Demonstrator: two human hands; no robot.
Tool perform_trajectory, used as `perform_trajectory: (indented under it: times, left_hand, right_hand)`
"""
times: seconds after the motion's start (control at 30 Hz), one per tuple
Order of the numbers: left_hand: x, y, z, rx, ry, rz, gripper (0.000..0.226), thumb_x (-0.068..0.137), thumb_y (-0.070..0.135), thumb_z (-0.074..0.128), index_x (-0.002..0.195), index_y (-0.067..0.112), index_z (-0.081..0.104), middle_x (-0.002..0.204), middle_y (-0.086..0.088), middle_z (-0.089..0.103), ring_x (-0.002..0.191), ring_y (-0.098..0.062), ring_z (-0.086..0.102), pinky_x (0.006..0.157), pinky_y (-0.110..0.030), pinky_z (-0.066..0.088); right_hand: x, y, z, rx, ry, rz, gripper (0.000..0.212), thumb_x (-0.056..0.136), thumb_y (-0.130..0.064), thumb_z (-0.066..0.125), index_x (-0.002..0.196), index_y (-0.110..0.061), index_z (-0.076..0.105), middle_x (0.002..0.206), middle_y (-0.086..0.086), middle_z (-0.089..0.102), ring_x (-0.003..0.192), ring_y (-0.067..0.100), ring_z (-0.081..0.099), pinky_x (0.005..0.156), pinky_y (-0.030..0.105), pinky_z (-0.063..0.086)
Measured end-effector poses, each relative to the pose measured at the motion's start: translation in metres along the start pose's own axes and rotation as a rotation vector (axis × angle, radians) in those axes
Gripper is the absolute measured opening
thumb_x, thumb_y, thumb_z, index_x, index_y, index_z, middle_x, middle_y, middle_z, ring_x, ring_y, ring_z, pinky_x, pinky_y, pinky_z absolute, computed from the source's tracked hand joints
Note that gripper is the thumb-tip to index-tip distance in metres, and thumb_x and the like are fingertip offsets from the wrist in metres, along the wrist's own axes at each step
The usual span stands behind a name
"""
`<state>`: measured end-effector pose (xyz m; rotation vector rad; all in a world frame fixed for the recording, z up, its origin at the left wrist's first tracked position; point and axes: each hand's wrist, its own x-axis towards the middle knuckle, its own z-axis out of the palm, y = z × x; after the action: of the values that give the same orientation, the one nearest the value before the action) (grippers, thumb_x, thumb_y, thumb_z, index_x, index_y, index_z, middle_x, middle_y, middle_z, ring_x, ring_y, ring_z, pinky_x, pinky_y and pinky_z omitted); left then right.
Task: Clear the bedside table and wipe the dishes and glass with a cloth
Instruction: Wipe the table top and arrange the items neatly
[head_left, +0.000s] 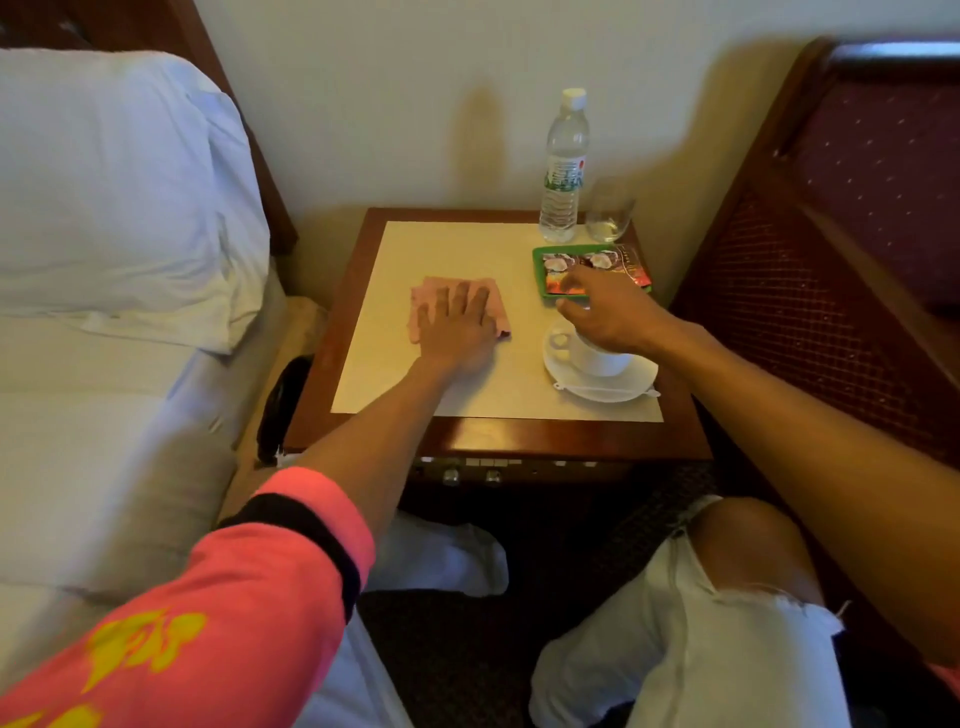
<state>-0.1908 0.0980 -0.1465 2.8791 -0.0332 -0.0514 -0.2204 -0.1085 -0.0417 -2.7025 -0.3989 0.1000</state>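
Observation:
A pink cloth (493, 304) lies flat on the cream top of the bedside table (457, 244). My left hand (457, 327) rests palm down on it, fingers spread. My right hand (608, 312) hovers with loose fingers over a white cup (597, 358) on a white saucer (623, 387), its fingertips reaching a green tray (540, 270) that holds colourful sachets. A clear glass (609, 210) and a plastic water bottle (563, 171) stand at the table's back right corner. Whether the right hand touches the cup is unclear.
A bed with a white pillow (114, 197) is to the left, a dark red headboard (857, 218) to the right. A black object (280, 405) hangs between bed and table. My knee in torn white trousers (727, 597) is below the table's front edge.

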Motion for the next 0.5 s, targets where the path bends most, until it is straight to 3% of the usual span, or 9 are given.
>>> perform_trajectory:
  times: [0.07,0.17,0.3,0.37,0.5]
  left_hand:
    - [-0.016,0.013,0.003,0.007,-0.001,0.047,0.055,0.105,0.040,0.026,0.158,0.027,0.016,0.167,-0.002,0.008,0.153,-0.031,0.005,0.118,-0.058,0.007]
    - [-0.060,-0.002,0.001,0.052,0.003,0.278,0.053,0.105,0.037,0.025,0.158,0.029,0.018,0.167,0.000,0.010,0.153,-0.026,0.007,0.120,-0.054,0.011]
    - [-0.117,-0.066,-0.010,0.021,-0.081,0.525,0.051,0.108,0.044,0.018,0.157,0.041,0.008,0.166,0.015,-0.003,0.152,-0.008,-0.013,0.119,-0.035,-0.011]
    - [-0.120,-0.101,-0.023,0.008,-0.120,0.539,0.051,0.107,0.045,0.019,0.157,0.042,0.008,0.165,0.017,-0.005,0.150,-0.004,-0.016,0.119,-0.034,-0.013]
    - [-0.102,-0.156,-0.039,0.089,-0.082,0.348,0.051,0.106,0.045,0.019,0.156,0.038,0.012,0.166,0.011,0.005,0.152,-0.008,-0.005,0.123,-0.046,-0.002]
  right_hand:
    - [0.002,-0.007,0.001,-0.011,0.051,-0.034,0.035,0.097,-0.031,0.052,0.127,-0.013,0.057,0.133,0.009,0.058,0.122,0.028,0.052,0.101,0.040,0.043]
    - [0.007,-0.023,0.007,-0.004,0.130,-0.089,0.033,0.097,-0.030,0.052,0.124,-0.013,0.057,0.128,0.010,0.060,0.119,0.027,0.053,0.098,0.039,0.043]
    - [0.016,-0.047,0.032,0.056,0.156,-0.106,0.030,0.097,-0.030,0.051,0.124,-0.015,0.056,0.127,0.010,0.058,0.118,0.027,0.052,0.099,0.040,0.043]
    - [0.019,-0.061,0.047,0.084,0.140,-0.098,0.030,0.098,-0.029,0.050,0.125,-0.015,0.055,0.129,0.010,0.057,0.119,0.028,0.052,0.099,0.039,0.042]
    - [0.023,-0.087,0.083,0.116,0.065,-0.078,0.033,0.099,-0.029,0.049,0.128,-0.013,0.053,0.133,0.011,0.054,0.120,0.028,0.052,0.099,0.037,0.041]
